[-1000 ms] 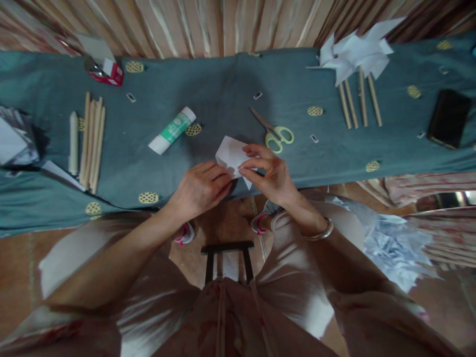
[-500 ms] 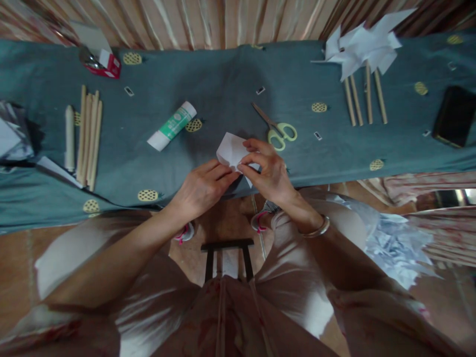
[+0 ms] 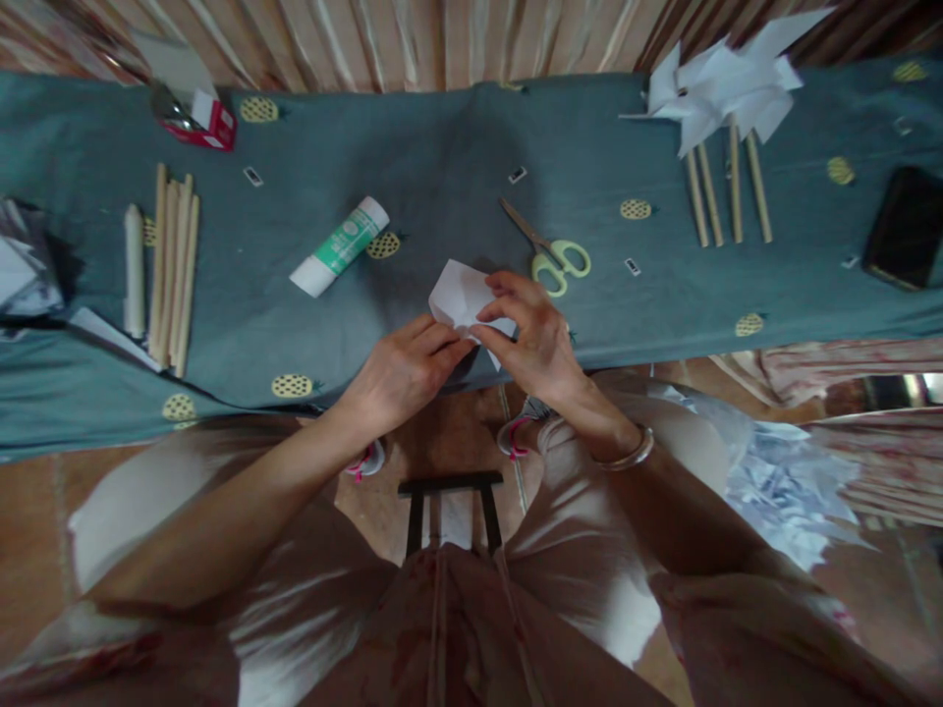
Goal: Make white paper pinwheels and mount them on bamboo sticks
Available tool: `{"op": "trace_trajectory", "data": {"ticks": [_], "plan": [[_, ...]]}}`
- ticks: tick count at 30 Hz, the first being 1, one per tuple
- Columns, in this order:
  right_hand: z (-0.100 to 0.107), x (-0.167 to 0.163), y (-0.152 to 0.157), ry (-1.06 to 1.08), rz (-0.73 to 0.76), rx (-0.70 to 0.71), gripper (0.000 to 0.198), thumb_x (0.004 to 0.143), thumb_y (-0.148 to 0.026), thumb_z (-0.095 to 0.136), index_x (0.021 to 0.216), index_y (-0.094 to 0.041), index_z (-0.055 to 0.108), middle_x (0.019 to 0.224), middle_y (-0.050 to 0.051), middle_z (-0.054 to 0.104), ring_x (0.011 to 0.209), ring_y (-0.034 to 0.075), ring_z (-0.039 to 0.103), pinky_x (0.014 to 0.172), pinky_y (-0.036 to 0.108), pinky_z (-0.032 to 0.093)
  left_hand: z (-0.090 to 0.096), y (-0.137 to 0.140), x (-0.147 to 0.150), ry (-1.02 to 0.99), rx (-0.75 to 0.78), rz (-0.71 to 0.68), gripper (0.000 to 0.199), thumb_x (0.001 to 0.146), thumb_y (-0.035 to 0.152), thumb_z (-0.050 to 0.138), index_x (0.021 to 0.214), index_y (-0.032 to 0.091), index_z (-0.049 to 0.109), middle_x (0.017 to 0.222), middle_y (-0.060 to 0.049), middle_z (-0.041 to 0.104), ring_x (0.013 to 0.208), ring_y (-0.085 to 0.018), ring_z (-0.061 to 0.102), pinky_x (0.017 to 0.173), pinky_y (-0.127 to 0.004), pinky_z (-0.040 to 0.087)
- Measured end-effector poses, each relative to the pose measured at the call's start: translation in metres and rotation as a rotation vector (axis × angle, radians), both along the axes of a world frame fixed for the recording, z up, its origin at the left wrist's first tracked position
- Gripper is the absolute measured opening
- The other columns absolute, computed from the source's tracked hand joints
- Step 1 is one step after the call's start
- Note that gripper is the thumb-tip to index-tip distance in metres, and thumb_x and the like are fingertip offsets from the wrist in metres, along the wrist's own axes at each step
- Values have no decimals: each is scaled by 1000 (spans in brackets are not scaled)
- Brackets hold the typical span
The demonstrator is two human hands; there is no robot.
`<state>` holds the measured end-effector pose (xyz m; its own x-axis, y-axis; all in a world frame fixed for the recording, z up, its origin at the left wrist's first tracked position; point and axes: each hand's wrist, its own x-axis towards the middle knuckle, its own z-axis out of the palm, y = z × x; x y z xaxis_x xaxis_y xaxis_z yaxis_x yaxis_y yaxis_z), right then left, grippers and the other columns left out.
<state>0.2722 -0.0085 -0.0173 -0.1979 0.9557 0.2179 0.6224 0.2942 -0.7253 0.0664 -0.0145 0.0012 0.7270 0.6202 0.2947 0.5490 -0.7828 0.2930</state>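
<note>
A small white sheet of paper [image 3: 458,286], partly folded, is held over the table's near edge. My left hand [image 3: 409,368] pinches its lower left side between thumb and fingers. From the right, my right hand [image 3: 531,329] has its thumb at the paper's lower middle, with its fingers curled over the right part. Those fingers hide some of the folds. Just beyond my right hand lie scissors [image 3: 549,260] with pale green handles, blades pointing away to the left. A green and white glue stick [image 3: 340,245] rests to the left of the paper.
Several wooden sticks [image 3: 173,270] and a white candle-like stick [image 3: 134,270] lie left, near a red box [image 3: 213,126] and stacked paper [image 3: 22,265]. Paper pinwheels [image 3: 726,83] on sticks lie back right; a dark phone [image 3: 903,228] is far right. Paper scraps [image 3: 792,491] fill a bag below.
The view has shifted very slightly. My right fingers have lifted a little from the paper; both hands stay on it in nearly the same place.
</note>
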Motion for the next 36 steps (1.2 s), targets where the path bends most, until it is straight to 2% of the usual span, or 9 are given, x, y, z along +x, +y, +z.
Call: {"op": "trace_trajectory", "data": {"ticks": [9, 16, 19, 23, 28, 30, 36], "plan": [[0, -2, -2, -18, -1, 38, 16, 90, -38, 68, 85, -23, 69, 130, 7, 63, 119, 28, 60, 106, 50, 49, -1, 1, 0, 45, 28, 6, 27, 101, 17, 46, 110, 14, 71, 99, -9, 73, 90, -20, 66, 78, -32, 58], [1, -4, -4, -59, 16, 85, 11, 92, -29, 62, 91, -30, 73, 129, 2, 62, 119, 25, 59, 106, 48, 52, -2, 0, 0, 27, -17, 6, 26, 100, 16, 48, 111, 15, 71, 100, -10, 72, 91, -21, 66, 80, -34, 58], [-1, -4, -5, -86, 36, 83, 14, 92, -25, 61, 91, -31, 74, 132, 2, 61, 121, 26, 57, 109, 49, 50, -2, 1, 0, 23, -23, 0, 26, 100, 15, 48, 112, 15, 71, 102, -10, 72, 92, -22, 66, 80, -35, 58], [0, -4, -10, -119, 74, 65, 23, 94, -19, 54, 100, -31, 72, 141, 2, 56, 131, 28, 52, 114, 54, 44, -3, 0, 0, 20, 3, -7, 25, 100, 15, 48, 111, 13, 70, 101, -11, 71, 91, -22, 66, 79, -34, 57], [2, -9, -20, -218, 105, 75, 30, 94, -12, 46, 110, -25, 69, 147, 8, 54, 136, 29, 48, 114, 53, 41, -2, 1, 0, 50, 17, 1, 25, 100, 15, 47, 108, 14, 70, 97, -10, 71, 88, -21, 65, 76, -32, 56], [2, -11, -20, -235, 112, 85, 31, 94, -11, 44, 109, -23, 68, 148, 9, 53, 136, 29, 48, 114, 53, 41, -1, 1, 1, 66, 27, -2, 26, 100, 16, 46, 107, 14, 71, 95, -9, 71, 86, -20, 64, 75, -31, 56], [-1, -13, -15, -275, 86, 191, 30, 97, -14, 42, 103, -26, 69, 145, 5, 57, 135, 26, 50, 111, 51, 44, 0, 1, 1, 50, 5, 1, 28, 100, 16, 44, 106, 13, 71, 94, -11, 70, 86, -22, 64, 73, -34, 57]]}}
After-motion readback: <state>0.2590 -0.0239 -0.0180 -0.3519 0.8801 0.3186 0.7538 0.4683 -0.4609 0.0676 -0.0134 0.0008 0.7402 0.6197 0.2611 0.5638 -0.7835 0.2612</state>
